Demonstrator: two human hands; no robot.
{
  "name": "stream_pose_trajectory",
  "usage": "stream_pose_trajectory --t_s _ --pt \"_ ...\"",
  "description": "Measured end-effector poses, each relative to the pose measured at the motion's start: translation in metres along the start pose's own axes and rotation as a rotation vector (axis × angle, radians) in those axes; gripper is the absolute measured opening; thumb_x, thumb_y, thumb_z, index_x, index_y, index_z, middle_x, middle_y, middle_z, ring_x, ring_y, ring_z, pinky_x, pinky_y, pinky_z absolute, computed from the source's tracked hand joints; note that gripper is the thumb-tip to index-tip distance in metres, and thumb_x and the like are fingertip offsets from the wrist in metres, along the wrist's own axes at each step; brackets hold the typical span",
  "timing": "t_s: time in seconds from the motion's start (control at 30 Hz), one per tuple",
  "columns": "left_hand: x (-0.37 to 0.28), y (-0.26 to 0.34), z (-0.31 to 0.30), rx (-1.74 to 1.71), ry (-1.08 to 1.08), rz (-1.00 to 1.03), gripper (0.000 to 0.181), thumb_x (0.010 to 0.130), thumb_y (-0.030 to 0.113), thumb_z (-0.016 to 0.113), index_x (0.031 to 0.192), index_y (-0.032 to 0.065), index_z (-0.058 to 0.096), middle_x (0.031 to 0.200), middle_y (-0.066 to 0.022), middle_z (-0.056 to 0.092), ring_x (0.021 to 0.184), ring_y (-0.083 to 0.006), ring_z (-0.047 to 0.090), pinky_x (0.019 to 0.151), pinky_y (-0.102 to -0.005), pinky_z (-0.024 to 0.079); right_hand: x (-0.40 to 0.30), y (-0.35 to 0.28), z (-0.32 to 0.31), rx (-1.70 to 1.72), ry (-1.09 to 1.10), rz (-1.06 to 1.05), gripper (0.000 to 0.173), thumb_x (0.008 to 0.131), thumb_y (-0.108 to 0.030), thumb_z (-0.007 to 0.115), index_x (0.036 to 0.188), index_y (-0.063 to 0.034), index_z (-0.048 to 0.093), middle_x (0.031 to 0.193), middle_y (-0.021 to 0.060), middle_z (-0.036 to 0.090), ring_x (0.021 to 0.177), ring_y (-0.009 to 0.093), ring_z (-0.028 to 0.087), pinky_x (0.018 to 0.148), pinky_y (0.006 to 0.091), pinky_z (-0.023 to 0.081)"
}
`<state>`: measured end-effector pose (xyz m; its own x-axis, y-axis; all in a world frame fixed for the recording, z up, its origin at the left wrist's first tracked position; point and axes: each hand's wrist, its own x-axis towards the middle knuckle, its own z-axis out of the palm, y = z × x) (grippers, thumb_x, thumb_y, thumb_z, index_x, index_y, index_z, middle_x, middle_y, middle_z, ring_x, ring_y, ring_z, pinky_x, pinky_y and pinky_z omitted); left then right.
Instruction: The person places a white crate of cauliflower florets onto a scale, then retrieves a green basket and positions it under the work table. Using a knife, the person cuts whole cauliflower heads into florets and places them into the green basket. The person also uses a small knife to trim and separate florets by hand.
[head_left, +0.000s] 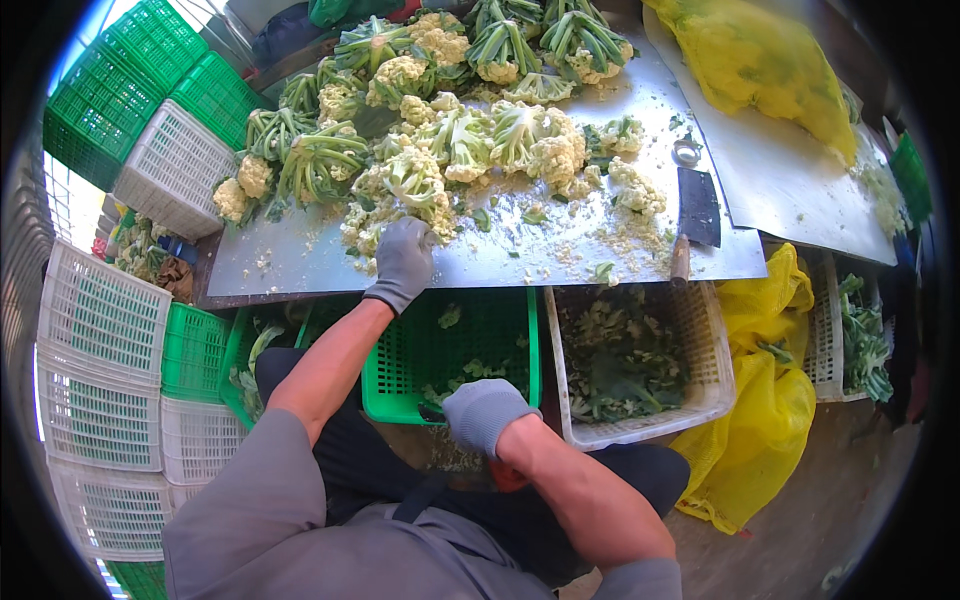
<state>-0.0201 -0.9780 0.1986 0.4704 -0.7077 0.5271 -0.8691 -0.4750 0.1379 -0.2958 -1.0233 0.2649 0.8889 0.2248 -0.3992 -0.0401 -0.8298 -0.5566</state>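
Note:
My left hand (405, 255), in a grey glove, rests at the front edge of the metal-topped table (480, 262), touching the near side of a heap of cut cauliflower pieces (412, 180); its fingers are curled, and whether they hold a piece is hidden. Low over the near rim of a green plastic crate (536, 352) is my gloved right hand (487, 412), closed around a small dark tool, perhaps a knife (430, 412). A few florets and leaf bits lie inside that crate. Whole cauliflower heads with leaves (502, 49) are piled at the back of the table.
A cleaver (699, 206) lies at the table's right, its wooden handle at the front edge. A white crate (645, 427) of leaf trimmings stands right of the green one. Yellow mesh bags (765, 435) sit beyond it. Stacked crates (105, 360) line the left.

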Motion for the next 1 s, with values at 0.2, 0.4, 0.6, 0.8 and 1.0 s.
stream_pose_trajectory --t_s 0.2,0.4,0.6,0.8,1.0 --pt "0.045 0.058 0.011 -0.242 -0.244 0.128 0.009 0.092 0.013 0.064 0.097 0.0051 0.066 0.121 -0.015 0.068 0.1 -0.0393 0.068 0.084 -0.0437 0.055 0.004 0.001 0.004 -0.015 -0.03 -0.016 0.025 0.092 -0.015 0.059 0.103 -0.0055 0.08 0.106 0.0197 0.076 0.098 0.037 0.075 0.081 0.045 0.061" --pt "0.066 0.043 0.036 -0.135 -0.494 0.066 0.015 0.092 0.011 0.057 0.102 0.0036 0.067 0.108 -0.0194 0.067 0.097 -0.0414 0.067 0.085 -0.0488 0.053 0.003 0.0 -0.01 -0.003 -0.026 -0.014 0.024 0.091 -0.014 0.06 0.102 -0.0065 0.08 0.104 0.0196 0.076 0.097 0.037 0.075 0.081 0.0451 0.061" --pt "0.042 0.027 0.047 -0.626 -0.274 -0.242 0.009 0.092 0.01 0.067 0.092 0.0011 0.066 0.084 -0.0172 0.067 0.079 -0.0342 0.066 0.074 -0.0414 0.053 0.006 0.009 0.006 0.036 0.109 -0.032 0.02 0.086 -0.014 0.062 0.092 -0.0047 0.078 0.093 0.0215 0.075 0.088 0.039 0.074 0.075 0.047 0.06" --pt "0.022 0.145 0.007 -1.09 -0.561 -0.179 0.011 0.098 0.006 0.063 0.104 -0.0031 0.067 0.092 -0.0085 0.071 0.08 -0.0125 0.065 0.072 -0.0312 0.055 0.005 0.004 0.005 0.022 -0.006 -0.039 0.024 0.09 -0.015 0.059 0.099 -0.0051 0.079 0.101 0.0209 0.076 0.094 0.039 0.075 0.08 0.0465 0.06" --pt "0.039 0.162 -0.027 -0.719 -0.211 0.245 0.039 0.089 0.006 0.074 0.127 0.0002 0.064 0.119 -0.0193 0.069 0.093 -0.0285 0.071 0.088 -0.0389 0.058 0.002 -0.001 -0.009 0.028 -0.051 -0.03 0.027 0.091 -0.015 0.058 0.104 -0.005 0.079 0.106 0.0202 0.076 0.098 0.038 0.075 0.082 0.0464 0.06"
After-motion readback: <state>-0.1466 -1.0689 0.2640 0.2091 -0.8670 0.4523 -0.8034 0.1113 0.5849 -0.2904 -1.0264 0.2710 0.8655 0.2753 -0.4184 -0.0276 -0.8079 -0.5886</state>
